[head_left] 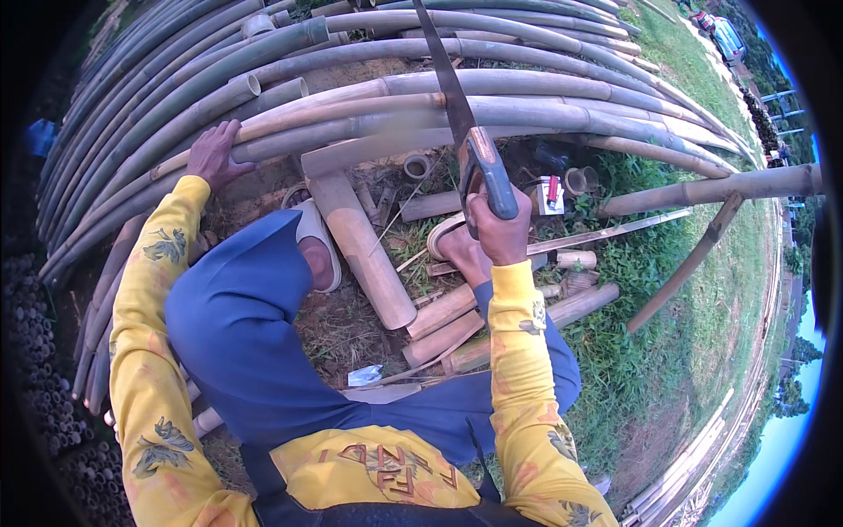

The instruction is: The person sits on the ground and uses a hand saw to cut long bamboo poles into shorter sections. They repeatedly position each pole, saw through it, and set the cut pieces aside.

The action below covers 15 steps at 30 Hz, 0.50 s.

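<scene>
My right hand (pixel 500 224) is wrapped round the dark grip of a handsaw (pixel 486 171). The saw's long blade (pixel 446 75) points away from me and lies across the bamboo poles. To the left, my left hand (pixel 213 158) grips a long bamboo pole (pixel 338 111), thumb spread along its near side. This pole runs right to the blade, where its outline is partly blurred. How deep the teeth sit in any pole cannot be made out. Under the poles near the saw lies a thick short bamboo piece (pixel 362 250), reaching toward my feet.
Many long bamboo poles (pixel 290 48) are stacked ahead and left. Cut bamboo pieces (pixel 443 321) lie between my legs. A red lighter (pixel 552 191) rests on a white packet near my right hand. A bamboo post with a slanted prop (pixel 685 263) stands at right, over grass.
</scene>
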Available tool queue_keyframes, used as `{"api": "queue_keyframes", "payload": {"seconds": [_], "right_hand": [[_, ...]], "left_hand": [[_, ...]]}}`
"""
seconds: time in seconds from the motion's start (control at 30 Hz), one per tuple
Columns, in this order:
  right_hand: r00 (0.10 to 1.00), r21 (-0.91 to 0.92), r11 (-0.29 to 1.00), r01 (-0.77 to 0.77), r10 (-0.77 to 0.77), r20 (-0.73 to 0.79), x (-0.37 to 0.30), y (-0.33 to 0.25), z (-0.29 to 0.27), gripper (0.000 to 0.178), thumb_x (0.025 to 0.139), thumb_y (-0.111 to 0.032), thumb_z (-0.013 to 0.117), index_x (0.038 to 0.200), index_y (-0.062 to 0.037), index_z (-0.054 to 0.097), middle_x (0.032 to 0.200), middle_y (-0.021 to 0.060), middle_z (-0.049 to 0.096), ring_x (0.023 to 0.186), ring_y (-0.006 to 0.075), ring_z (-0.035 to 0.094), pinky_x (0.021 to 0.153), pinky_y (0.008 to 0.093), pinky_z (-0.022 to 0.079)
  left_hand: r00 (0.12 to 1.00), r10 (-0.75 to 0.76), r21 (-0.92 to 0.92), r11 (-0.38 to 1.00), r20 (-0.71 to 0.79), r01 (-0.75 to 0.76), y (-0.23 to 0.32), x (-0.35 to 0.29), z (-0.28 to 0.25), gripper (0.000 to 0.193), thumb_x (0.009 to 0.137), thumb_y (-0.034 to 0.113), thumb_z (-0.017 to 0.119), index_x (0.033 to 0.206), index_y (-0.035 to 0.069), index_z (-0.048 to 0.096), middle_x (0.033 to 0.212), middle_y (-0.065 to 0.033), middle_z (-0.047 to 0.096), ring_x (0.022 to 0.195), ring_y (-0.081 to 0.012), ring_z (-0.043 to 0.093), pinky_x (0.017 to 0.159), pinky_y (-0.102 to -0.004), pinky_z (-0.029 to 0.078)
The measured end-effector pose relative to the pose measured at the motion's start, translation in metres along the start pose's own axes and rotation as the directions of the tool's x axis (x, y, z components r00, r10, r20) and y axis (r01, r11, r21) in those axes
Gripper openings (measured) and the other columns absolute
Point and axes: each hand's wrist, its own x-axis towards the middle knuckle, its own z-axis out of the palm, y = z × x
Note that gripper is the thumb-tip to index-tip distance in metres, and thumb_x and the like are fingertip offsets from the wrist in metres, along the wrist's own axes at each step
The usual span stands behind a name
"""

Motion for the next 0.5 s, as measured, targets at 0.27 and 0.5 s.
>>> {"api": "queue_keyframes", "payload": {"seconds": [0.27,0.5], "right_hand": [[0.996,-0.05,0.995,0.091,-0.091,0.0,-0.004,0.01,0.008,0.009,0.088,0.002,0.071,0.086,-0.0025,0.063,0.07,-0.0018,0.06,0.06,0.005,0.054,0.055,0.0235,0.043],[0.999,0.075,0.997,0.022,-0.024,0.025,-0.003,0.013,0.011,0.015,0.086,0.004,0.07,0.079,-0.0031,0.059,0.063,-0.0017,0.056,0.052,0.0066,0.052,0.048,0.0248,0.041]], "left_hand": [[0.985,0.096,0.043,0.995,-0.143,-0.09,0.012,-0.075,-0.022,0.057,0.081,0.04,0.081,0.117,0.004,0.054,0.108,-0.0136,0.058,0.107,-0.0342,0.057,0.092,-0.0453,0.044],[0.973,-0.204,0.138,0.972,0.11,0.188,0.036,-0.18,0.055,0.045,0.083,0.027,0.076,0.115,0.005,0.054,0.095,-0.0114,0.059,0.091,-0.0319,0.063,0.081,-0.0442,0.049]]}}
